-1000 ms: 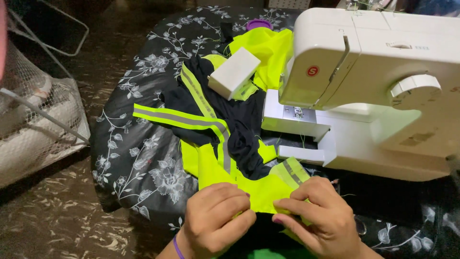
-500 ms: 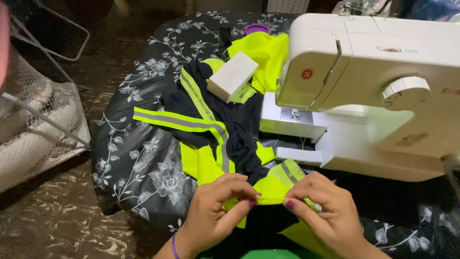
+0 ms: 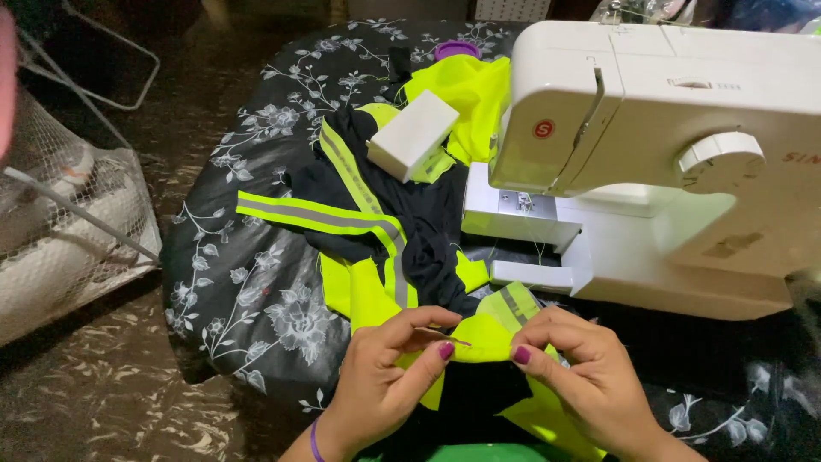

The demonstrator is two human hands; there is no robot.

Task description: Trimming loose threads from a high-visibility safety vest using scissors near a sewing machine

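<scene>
A neon yellow and black garment [image 3: 385,222] with grey reflective stripes lies spread on a black floral cloth [image 3: 239,282]. Near the bottom edge, my left hand [image 3: 385,376] and my right hand [image 3: 581,376] both pinch a folded yellow edge of the garment [image 3: 483,338] between thumb and fingers. A thin thread or pin shows at my left fingertips. The white sewing machine [image 3: 667,145] stands just beyond my right hand, its needle area right of the fabric.
A white rectangular block [image 3: 412,135] rests on the garment by the machine. A purple round object [image 3: 456,50] sits at the far edge. A wire mesh basket [image 3: 60,222] stands at the left on a patterned floor.
Both hands have lifted the yellow fabric edge slightly and shifted their fingers along it; the fold is now pinched higher. The view has tilted a little.
</scene>
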